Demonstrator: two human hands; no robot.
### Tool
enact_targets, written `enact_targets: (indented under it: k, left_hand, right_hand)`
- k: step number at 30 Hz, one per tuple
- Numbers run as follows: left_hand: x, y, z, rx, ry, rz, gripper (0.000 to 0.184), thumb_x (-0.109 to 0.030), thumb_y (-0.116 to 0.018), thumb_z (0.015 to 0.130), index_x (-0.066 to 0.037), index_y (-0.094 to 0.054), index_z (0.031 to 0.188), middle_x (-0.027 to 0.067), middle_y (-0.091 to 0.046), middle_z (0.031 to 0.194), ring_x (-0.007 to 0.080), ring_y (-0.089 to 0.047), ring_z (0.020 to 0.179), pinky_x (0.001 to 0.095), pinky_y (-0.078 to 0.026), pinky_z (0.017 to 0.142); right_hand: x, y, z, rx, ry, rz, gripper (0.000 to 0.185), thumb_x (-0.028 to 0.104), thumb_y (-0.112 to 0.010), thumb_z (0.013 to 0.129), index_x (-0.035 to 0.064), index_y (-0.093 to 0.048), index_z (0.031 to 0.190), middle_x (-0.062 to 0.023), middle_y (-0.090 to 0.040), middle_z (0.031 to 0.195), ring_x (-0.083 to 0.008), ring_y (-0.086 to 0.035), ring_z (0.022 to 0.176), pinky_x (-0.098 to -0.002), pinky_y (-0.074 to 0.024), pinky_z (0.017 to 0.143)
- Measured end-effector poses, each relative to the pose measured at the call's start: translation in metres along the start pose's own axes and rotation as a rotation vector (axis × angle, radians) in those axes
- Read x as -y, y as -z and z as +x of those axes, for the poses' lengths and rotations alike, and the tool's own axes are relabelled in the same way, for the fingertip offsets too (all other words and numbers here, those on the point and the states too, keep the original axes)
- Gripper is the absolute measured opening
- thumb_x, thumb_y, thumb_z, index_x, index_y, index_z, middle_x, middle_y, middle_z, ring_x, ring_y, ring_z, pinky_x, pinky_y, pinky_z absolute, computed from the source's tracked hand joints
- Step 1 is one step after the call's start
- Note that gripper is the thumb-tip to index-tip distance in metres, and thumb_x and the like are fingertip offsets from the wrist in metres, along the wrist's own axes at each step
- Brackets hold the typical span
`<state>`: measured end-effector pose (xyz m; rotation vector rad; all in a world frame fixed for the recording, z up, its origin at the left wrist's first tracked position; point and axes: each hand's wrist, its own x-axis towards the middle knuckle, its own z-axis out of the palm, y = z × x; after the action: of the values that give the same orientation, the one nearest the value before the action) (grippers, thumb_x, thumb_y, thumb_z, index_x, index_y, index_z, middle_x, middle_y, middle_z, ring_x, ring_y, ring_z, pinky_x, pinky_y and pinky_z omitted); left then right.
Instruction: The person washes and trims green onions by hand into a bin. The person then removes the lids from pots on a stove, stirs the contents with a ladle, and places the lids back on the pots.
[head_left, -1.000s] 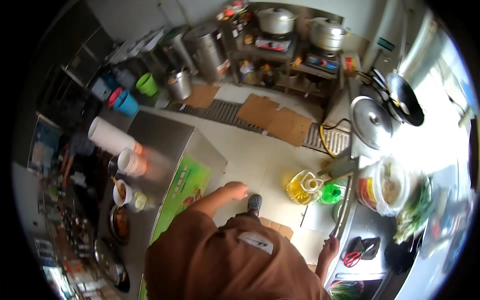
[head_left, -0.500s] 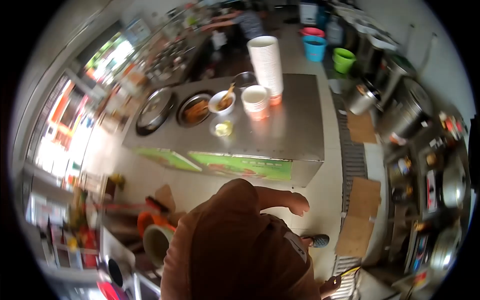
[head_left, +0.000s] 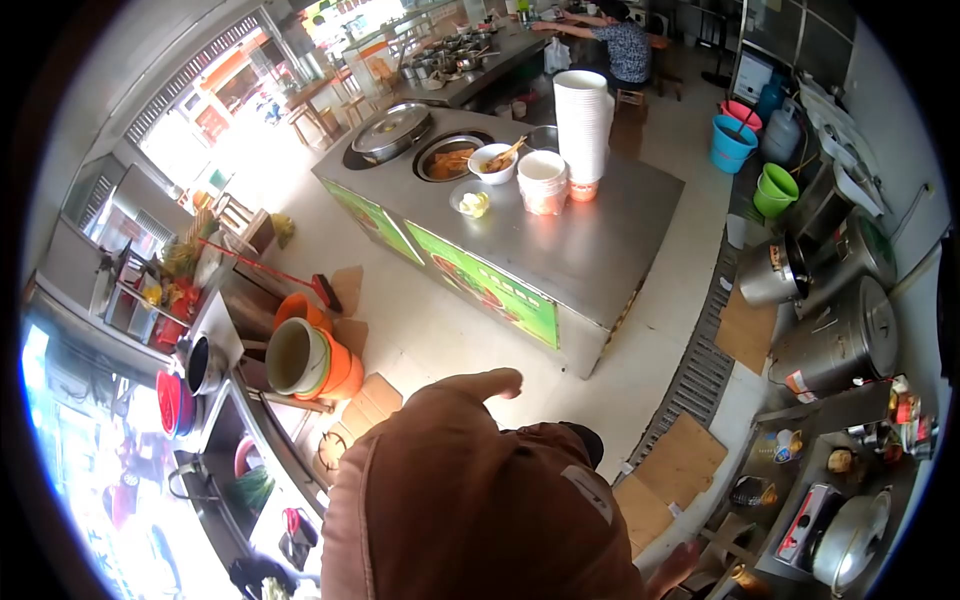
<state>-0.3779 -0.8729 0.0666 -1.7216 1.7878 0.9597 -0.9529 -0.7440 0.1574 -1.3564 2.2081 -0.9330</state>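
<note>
My left hand [head_left: 506, 383] is in front of my brown shirt, over the pale floor near the steel counter [head_left: 640, 215]. Its fingers are curled in, with nothing visible in them. Low on the right, my right hand [head_left: 678, 566] is blurred beside the shirt, near the cardboard [head_left: 688, 458]; its fingers cannot be made out. On the counter stand a tall stack of white cups [head_left: 583, 125], a shorter stack [head_left: 542, 178], a white bowl [head_left: 490, 172] with a utensil, a small clear dish [head_left: 471, 200], and an inset pot [head_left: 450, 158] of food.
Orange buckets [head_left: 345, 372] stand at left beside a sink counter. A red-handled broom [head_left: 325, 290] lies near them. Steel pots [head_left: 835, 335] and a stove [head_left: 808, 525] line the right. A floor drain [head_left: 700, 380] runs alongside. At the back sits a person [head_left: 625, 50].
The view has swung from the stoves and window-side sink to the steel counter. My left hand stays closed in front of me; my right hand is now away from the sink edge.
</note>
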Motion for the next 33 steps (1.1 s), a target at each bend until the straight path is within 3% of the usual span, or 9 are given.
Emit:
enact_targets:
  k: [6, 11, 15, 16, 20, 23, 25, 30, 33]
  left_hand:
    - [0.004, -0.109, 0.132, 0.249, 0.062, 0.146, 0.032, -0.031, -0.051, 0.083, -0.004, -0.069, 0.086, 0.0173, -0.065, 0.09, 0.0349, -0.06, 0.086, 0.0442, -0.046, 0.078]
    - [-0.131, 0.014, 0.203, 0.208, -0.086, 0.226, 0.027, -0.025, -0.05, 0.082, -0.006, -0.069, 0.083, 0.0171, -0.066, 0.087, 0.0346, -0.061, 0.085, 0.0443, -0.048, 0.075]
    - [-0.231, 0.113, 0.233, -0.453, -0.526, -0.303, 0.018, -0.02, -0.051, 0.085, -0.008, -0.063, 0.094, 0.0126, -0.064, 0.089, 0.0267, -0.061, 0.083, 0.0376, -0.049, 0.072]
    - [-0.248, 0.128, 0.247, -0.277, -0.567, -0.728, 0.017, -0.018, -0.054, 0.086, -0.009, -0.061, 0.099, 0.0081, -0.062, 0.087, 0.0196, -0.058, 0.077, 0.0327, -0.049, 0.069]
    - [-0.307, 0.184, 0.255, 0.084, -0.342, -1.188, 0.03, -0.012, -0.055, 0.086, -0.006, -0.054, 0.115, 0.0053, -0.059, 0.097, 0.0146, -0.059, 0.079, 0.0263, -0.049, 0.068]
    - [-0.303, 0.165, 0.274, 0.322, -0.306, -0.979, 0.022, -0.03, -0.043, 0.089, -0.015, -0.054, 0.075, 0.0034, -0.054, 0.071, 0.0178, -0.053, 0.063, 0.0304, -0.043, 0.052]
    - [-0.297, 0.134, 0.258, 0.282, -0.142, -0.549, 0.021, -0.014, -0.047, 0.085, -0.013, -0.048, 0.064, -0.0003, -0.044, 0.052, 0.013, -0.045, 0.042, 0.0263, -0.034, 0.036]
    - [-0.278, 0.1, 0.227, 0.449, -0.165, -0.262, 0.008, -0.017, -0.049, 0.086, -0.011, -0.05, 0.079, 0.0005, -0.048, 0.061, 0.0128, -0.049, 0.053, 0.0257, -0.038, 0.044]
    - [-0.303, 0.108, 0.214, 0.435, -0.089, -0.351, 0.008, -0.018, -0.051, 0.086, -0.01, -0.052, 0.088, 0.0009, -0.05, 0.066, 0.0127, -0.051, 0.06, 0.0253, -0.04, 0.049]
  right_hand:
    - [-0.045, 0.003, 0.045, 0.133, -0.069, 0.028, 0.031, 0.013, -0.055, 0.087, -0.005, -0.054, 0.112, -0.0196, -0.056, 0.108, -0.0295, -0.058, 0.097, -0.0361, -0.048, 0.081]
    - [-0.074, 0.028, 0.05, 0.054, -0.244, 0.013, 0.032, 0.018, -0.055, 0.086, -0.005, -0.056, 0.107, -0.0179, -0.058, 0.102, -0.029, -0.057, 0.097, -0.036, -0.0473, 0.08]
    - [-0.073, 0.061, 0.046, -0.009, -0.144, -0.261, 0.03, 0.017, -0.054, 0.083, -0.0038, -0.057, 0.104, -0.0207, -0.058, 0.092, -0.0348, -0.057, 0.088, -0.0414, -0.0466, 0.075]
    - [-0.058, 0.065, 0.052, -0.031, -0.228, -0.243, 0.03, 0.017, -0.055, 0.082, -0.0021, -0.057, 0.105, -0.0202, -0.058, 0.093, -0.0348, -0.057, 0.087, -0.0411, -0.0468, 0.075]
    - [-0.025, 0.094, 0.052, -0.141, -0.506, -0.157, 0.029, 0.017, -0.058, 0.079, 0.0047, -0.06, 0.105, -0.0185, -0.058, 0.096, -0.0349, -0.058, 0.087, -0.0403, -0.0476, 0.075]
    - [-0.021, 0.113, 0.064, -0.225, -0.452, -0.157, 0.027, 0.019, -0.061, 0.079, 0.0052, -0.061, 0.102, -0.0157, -0.058, 0.095, -0.0323, -0.059, 0.086, -0.0394, -0.0483, 0.075]
    - [-0.03, 0.134, 0.07, -0.248, -0.494, -0.171, 0.026, 0.019, -0.061, 0.079, 0.0053, -0.062, 0.101, -0.0154, -0.058, 0.095, -0.0324, -0.059, 0.085, -0.0394, -0.0484, 0.075]
    - [-0.122, 0.217, 0.077, -0.427, -0.35, -0.419, 0.023, 0.025, -0.056, 0.082, 0.0064, -0.066, 0.093, -0.0147, -0.062, 0.089, -0.0279, -0.062, 0.08, -0.0374, -0.0491, 0.074]
    - [-0.143, 0.322, 0.102, -0.623, -0.659, -0.185, 0.025, 0.027, -0.053, 0.083, 0.0078, -0.067, 0.091, -0.0157, -0.066, 0.086, -0.0281, -0.064, 0.085, -0.0367, -0.0487, 0.077]
